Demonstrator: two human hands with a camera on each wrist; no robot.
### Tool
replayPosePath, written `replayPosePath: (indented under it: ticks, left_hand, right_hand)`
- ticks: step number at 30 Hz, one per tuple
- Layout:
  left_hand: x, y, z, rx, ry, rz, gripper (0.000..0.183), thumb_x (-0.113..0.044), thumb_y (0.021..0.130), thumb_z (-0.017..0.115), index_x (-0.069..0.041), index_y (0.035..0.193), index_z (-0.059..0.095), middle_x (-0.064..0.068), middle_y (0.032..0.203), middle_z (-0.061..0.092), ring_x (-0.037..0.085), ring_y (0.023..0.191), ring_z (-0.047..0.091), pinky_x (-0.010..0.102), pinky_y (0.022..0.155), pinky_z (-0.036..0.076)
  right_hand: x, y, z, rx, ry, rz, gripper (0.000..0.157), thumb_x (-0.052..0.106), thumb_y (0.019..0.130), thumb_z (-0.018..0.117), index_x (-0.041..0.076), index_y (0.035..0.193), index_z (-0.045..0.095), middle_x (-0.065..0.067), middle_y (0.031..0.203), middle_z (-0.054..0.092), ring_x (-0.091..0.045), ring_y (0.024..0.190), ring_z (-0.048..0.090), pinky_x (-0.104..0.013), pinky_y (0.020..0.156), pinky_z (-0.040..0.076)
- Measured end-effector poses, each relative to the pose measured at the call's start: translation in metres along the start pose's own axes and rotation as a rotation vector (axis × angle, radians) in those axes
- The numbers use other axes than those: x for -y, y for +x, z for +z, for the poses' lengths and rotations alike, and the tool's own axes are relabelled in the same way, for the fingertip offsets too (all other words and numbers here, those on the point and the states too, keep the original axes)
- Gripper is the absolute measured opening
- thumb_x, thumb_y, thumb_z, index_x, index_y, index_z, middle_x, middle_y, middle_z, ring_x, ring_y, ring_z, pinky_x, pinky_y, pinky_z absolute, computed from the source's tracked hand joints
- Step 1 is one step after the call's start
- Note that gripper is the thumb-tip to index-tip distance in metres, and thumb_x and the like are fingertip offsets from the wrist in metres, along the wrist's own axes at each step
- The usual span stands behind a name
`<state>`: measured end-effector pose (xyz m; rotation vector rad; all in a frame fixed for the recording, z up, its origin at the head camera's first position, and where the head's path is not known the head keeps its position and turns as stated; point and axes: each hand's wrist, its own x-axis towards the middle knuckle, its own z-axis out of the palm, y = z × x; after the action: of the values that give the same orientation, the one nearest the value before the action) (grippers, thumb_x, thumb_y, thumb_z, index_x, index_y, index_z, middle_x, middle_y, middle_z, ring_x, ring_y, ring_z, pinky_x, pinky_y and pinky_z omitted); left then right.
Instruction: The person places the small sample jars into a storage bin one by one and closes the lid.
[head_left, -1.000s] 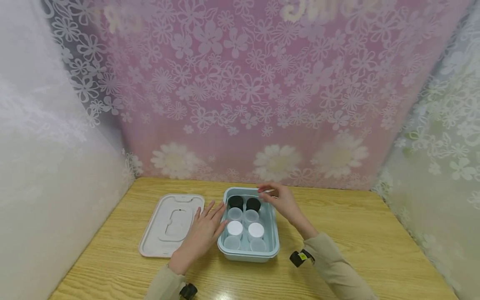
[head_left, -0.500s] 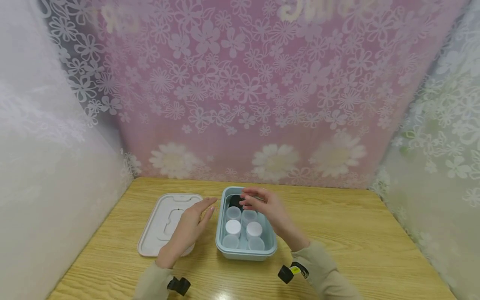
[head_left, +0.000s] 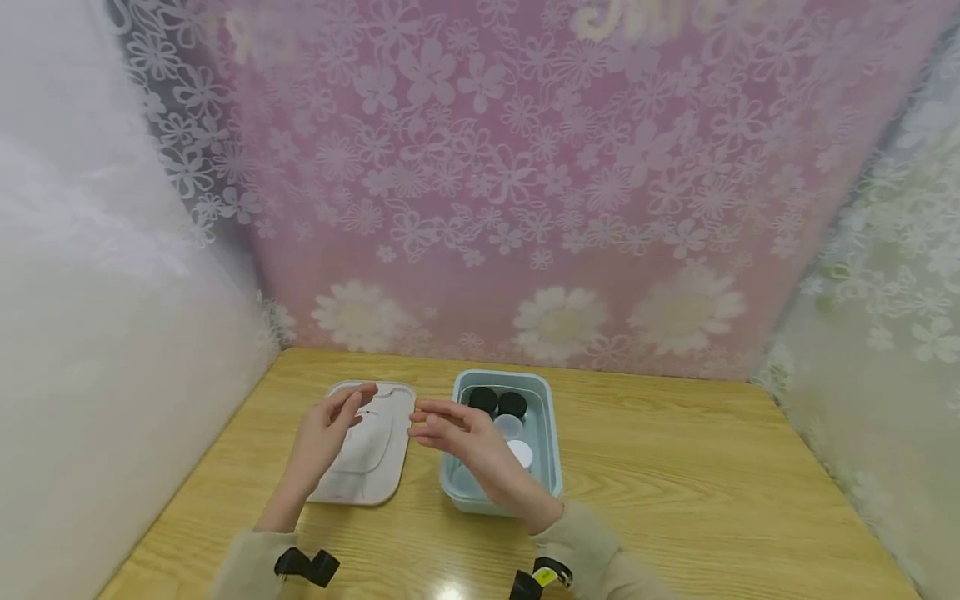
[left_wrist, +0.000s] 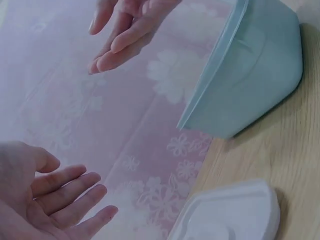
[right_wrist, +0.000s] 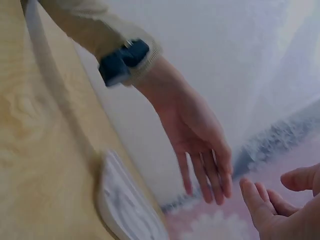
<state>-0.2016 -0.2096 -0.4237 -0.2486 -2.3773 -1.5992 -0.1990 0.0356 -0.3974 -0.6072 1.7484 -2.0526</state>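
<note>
A pale blue box stands open on the wooden table. In it are two black-lidded jars, a clear jar and a white-lidded jar; my right arm hides the rest. The box's whitish lid lies flat just left of it. My left hand hovers over the lid with relaxed fingers and holds nothing. My right hand is over the box's left rim, fingers straight and pointing left, also empty. The left wrist view shows the left hand, the right hand, the box and the lid.
Flowered pink and white curtains close the table in at the back and both sides. Bare wood lies right of the box and along the front edge. The right wrist view shows the left hand above the lid.
Both hands moved left. The right hand left the far end of the box for its left rim. The left hand went from the box's side to above the lid.
</note>
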Motion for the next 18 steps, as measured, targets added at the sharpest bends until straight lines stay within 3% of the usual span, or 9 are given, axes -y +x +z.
replayPosePath:
  ticks: [5,9,14,15,18]
  left_hand:
    - [0.013,-0.009,-0.02,-0.047,-0.016,-0.068,0.039,-0.022,0.109,0.049,0.005,0.134,0.062,0.022,0.133,0.064,0.031,0.12,0.064,0.031,0.09,0.058]
    - [0.03,-0.019,-0.034,-0.099,0.014,-0.11,0.036,-0.016,0.108,0.052,0.008,0.133,0.062,0.025,0.13,0.065,0.011,0.11,0.069,0.022,0.086,0.057]
    - [0.052,-0.033,-0.053,-0.14,0.096,-0.164,0.034,-0.012,0.106,0.055,0.01,0.13,0.063,0.028,0.126,0.066,-0.01,0.097,0.063,0.014,0.081,0.055]
    - [0.055,-0.036,-0.057,-0.14,0.119,-0.188,0.034,-0.012,0.106,0.055,0.01,0.13,0.062,0.027,0.126,0.066,-0.011,0.096,0.062,0.012,0.08,0.054]
    - [0.063,-0.044,-0.068,-0.113,0.203,-0.273,0.036,-0.015,0.106,0.055,0.009,0.132,0.062,0.025,0.127,0.066,0.001,0.098,0.068,0.011,0.078,0.052]
  right_hand:
    - [-0.023,0.0,0.033,0.02,0.036,0.045,0.041,0.013,0.106,0.054,-0.008,0.142,0.053,-0.022,0.133,0.062,-0.034,0.122,0.064,-0.035,0.103,0.052]
    - [-0.041,-0.004,0.053,-0.025,0.006,0.078,0.042,0.007,0.103,0.055,-0.011,0.141,0.052,-0.02,0.13,0.064,-0.035,0.119,0.065,-0.035,0.1,0.053]
    - [-0.059,-0.01,0.066,-0.151,-0.005,0.141,0.046,0.005,0.098,0.058,-0.015,0.139,0.051,-0.022,0.128,0.063,-0.029,0.109,0.067,-0.038,0.098,0.054]
    - [-0.062,-0.011,0.068,-0.174,0.018,0.157,0.047,0.004,0.098,0.058,-0.017,0.139,0.049,-0.024,0.13,0.061,-0.028,0.109,0.067,-0.039,0.099,0.054]
    - [-0.07,-0.012,0.07,-0.228,0.094,0.202,0.049,0.001,0.099,0.055,-0.024,0.139,0.042,-0.032,0.134,0.055,-0.024,0.108,0.064,-0.041,0.102,0.052]
